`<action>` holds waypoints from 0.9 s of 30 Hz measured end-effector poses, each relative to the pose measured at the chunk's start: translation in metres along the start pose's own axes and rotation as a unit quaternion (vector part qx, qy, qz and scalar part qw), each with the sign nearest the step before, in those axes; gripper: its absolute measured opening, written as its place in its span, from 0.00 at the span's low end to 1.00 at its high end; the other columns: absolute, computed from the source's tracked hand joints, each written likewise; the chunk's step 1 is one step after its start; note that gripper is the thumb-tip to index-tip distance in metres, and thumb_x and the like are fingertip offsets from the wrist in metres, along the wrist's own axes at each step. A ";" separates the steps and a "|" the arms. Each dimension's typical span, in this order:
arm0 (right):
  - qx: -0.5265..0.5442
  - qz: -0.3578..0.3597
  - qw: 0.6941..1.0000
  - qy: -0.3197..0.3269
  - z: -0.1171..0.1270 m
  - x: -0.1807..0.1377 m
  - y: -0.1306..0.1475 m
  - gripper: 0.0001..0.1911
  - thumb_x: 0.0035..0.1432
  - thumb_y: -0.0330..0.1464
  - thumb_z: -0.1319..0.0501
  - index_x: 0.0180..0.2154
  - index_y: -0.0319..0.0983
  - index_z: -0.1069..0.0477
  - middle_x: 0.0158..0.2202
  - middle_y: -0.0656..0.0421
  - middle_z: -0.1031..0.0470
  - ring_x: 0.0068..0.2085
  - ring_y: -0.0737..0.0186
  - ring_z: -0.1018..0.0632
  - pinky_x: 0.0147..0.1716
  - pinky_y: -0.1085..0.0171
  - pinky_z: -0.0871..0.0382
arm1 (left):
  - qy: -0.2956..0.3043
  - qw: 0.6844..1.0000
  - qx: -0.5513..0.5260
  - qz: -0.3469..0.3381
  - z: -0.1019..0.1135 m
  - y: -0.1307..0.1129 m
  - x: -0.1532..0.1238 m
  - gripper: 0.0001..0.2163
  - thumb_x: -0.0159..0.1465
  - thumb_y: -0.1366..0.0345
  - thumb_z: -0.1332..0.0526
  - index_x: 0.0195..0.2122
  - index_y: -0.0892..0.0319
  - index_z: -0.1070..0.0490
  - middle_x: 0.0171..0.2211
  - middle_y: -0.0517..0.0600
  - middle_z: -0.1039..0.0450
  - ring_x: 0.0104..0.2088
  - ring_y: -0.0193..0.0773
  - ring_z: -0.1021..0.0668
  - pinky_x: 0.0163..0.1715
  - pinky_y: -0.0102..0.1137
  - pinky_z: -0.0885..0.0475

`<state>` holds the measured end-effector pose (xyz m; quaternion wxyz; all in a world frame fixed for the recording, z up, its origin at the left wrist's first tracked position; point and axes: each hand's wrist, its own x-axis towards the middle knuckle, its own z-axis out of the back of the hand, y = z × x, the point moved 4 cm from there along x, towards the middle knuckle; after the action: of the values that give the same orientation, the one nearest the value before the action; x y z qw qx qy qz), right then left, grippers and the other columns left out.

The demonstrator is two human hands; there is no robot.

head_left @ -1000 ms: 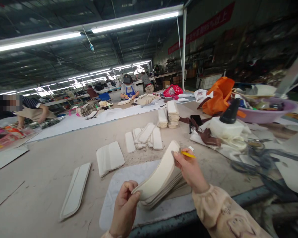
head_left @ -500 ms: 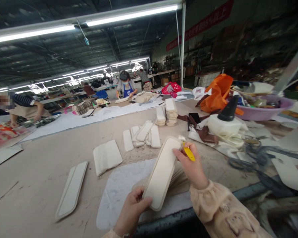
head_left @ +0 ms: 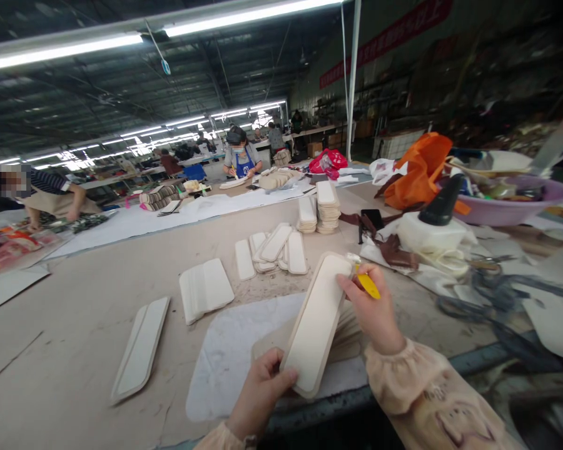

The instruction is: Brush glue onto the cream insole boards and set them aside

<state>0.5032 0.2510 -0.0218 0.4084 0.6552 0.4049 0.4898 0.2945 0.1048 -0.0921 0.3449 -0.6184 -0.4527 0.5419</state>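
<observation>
Cream-coloured and stiff, a long flat insole-shaped piece (head_left: pixel 318 322) with rounded ends is held tilted above the near edge of the table (head_left: pixel 89 312). The left hand (head_left: pixel 261 394) grips its lower end, thumb on top and fingers closed underneath. The right hand (head_left: pixel 373 309) pinches its upper right edge, fingers closed on the piece, and also clasps a yellow pen (head_left: pixel 368 285) between its fingers. A peach sleeve (head_left: pixel 422 400) covers the right forearm.

Just beneath the held piece lies a fanned stack of similar pieces (head_left: pixel 344 331), resting on a pale mat (head_left: pixel 225 362).

Left of the mat, a long folded piece (head_left: pixel 141 348) lies flat. Farther back sits a small fanned pile (head_left: pixel 205 289), then a loose cluster of pieces (head_left: pixel 272 250), then two upright stacks (head_left: pixel 319 212).

To the right are scissors (head_left: pixel 485 294), a white bottle with a black spout (head_left: pixel 438 228), brown straps (head_left: pixel 394 250), an orange bag (head_left: pixel 417 169) and a purple basin (head_left: pixel 507 206).

In the distance, a person in a blue apron (head_left: pixel 241 161) works at another table, and another person (head_left: pixel 51 197) leans over at far left.
</observation>
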 end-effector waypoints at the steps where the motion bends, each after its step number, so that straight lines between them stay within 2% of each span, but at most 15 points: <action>1: -0.002 0.001 1.000 -0.004 0.000 0.000 0.001 0.19 0.52 0.38 0.31 0.36 0.44 0.42 0.23 0.70 0.41 0.24 0.70 0.38 0.23 0.70 0.41 | 0.001 1.000 -0.003 0.000 -0.001 0.002 0.001 0.17 0.49 0.51 0.28 0.28 0.58 0.28 0.25 0.49 0.28 0.28 0.39 0.26 0.29 0.32 0.30; 5: -0.010 0.005 1.000 -0.012 0.001 0.001 0.002 0.19 0.52 0.38 0.31 0.36 0.44 0.42 0.23 0.70 0.40 0.23 0.70 0.37 0.23 0.69 0.41 | -0.005 1.000 -0.003 -0.002 -0.003 0.000 0.001 0.17 0.49 0.52 0.28 0.28 0.59 0.28 0.26 0.49 0.28 0.28 0.39 0.26 0.28 0.31 0.30; 11: -0.013 -0.001 1.000 -0.012 0.005 0.002 -0.004 0.20 0.50 0.39 0.30 0.36 0.45 0.40 0.22 0.69 0.39 0.23 0.68 0.36 0.23 0.67 0.40 | -0.010 0.999 -0.044 0.019 -0.013 -0.020 -0.010 0.15 0.47 0.56 0.27 0.29 0.60 0.27 0.26 0.50 0.27 0.28 0.39 0.25 0.29 0.33 0.29; 16: -0.006 -0.001 1.000 -0.004 0.002 0.000 -0.004 0.21 0.47 0.38 0.29 0.35 0.44 0.40 0.23 0.69 0.37 0.23 0.68 0.35 0.22 0.67 0.40 | 0.020 0.994 -0.092 0.046 -0.025 -0.026 -0.016 0.20 0.56 0.47 0.36 0.34 0.62 0.24 0.28 0.52 0.25 0.28 0.42 0.24 0.26 0.34 0.30; 18: -0.007 0.004 1.000 0.005 -0.001 -0.002 -0.002 0.21 0.48 0.37 0.28 0.35 0.44 0.40 0.24 0.68 0.37 0.24 0.68 0.35 0.23 0.67 0.40 | 0.031 0.996 -0.071 0.050 -0.028 -0.023 -0.014 0.23 0.53 0.46 0.34 0.35 0.64 0.23 0.26 0.52 0.26 0.28 0.41 0.24 0.26 0.32 0.31; 21: -0.003 0.009 1.000 0.018 -0.006 -0.005 0.000 0.20 0.49 0.37 0.29 0.35 0.44 0.40 0.25 0.68 0.37 0.25 0.69 0.35 0.24 0.68 0.40 | 0.021 0.998 -0.018 0.049 -0.025 -0.012 -0.007 0.23 0.46 0.47 0.28 0.29 0.64 0.24 0.23 0.48 0.29 0.25 0.35 0.28 0.25 0.29 0.33; 24: 0.003 0.016 1.000 0.026 -0.008 -0.006 0.000 0.20 0.50 0.37 0.29 0.35 0.43 0.41 0.25 0.68 0.39 0.25 0.69 0.36 0.24 0.68 0.41 | 0.006 0.998 0.019 0.059 -0.020 0.002 0.000 0.24 0.45 0.44 0.29 0.25 0.64 0.26 0.21 0.47 0.30 0.23 0.33 0.30 0.23 0.28 0.35; 27: -0.004 0.026 1.000 0.017 -0.006 -0.005 -0.001 0.21 0.50 0.38 0.29 0.35 0.44 0.41 0.24 0.69 0.41 0.24 0.69 0.38 0.23 0.68 0.43 | 0.010 0.997 0.019 0.071 -0.018 0.013 0.004 0.25 0.44 0.42 0.30 0.26 0.63 0.25 0.22 0.48 0.28 0.24 0.35 0.28 0.24 0.29 0.34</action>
<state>0.4959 0.2476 -0.0233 0.3915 0.6556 0.3927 0.5126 0.3144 0.1050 -0.1021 0.3218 -0.6475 -0.3937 0.5676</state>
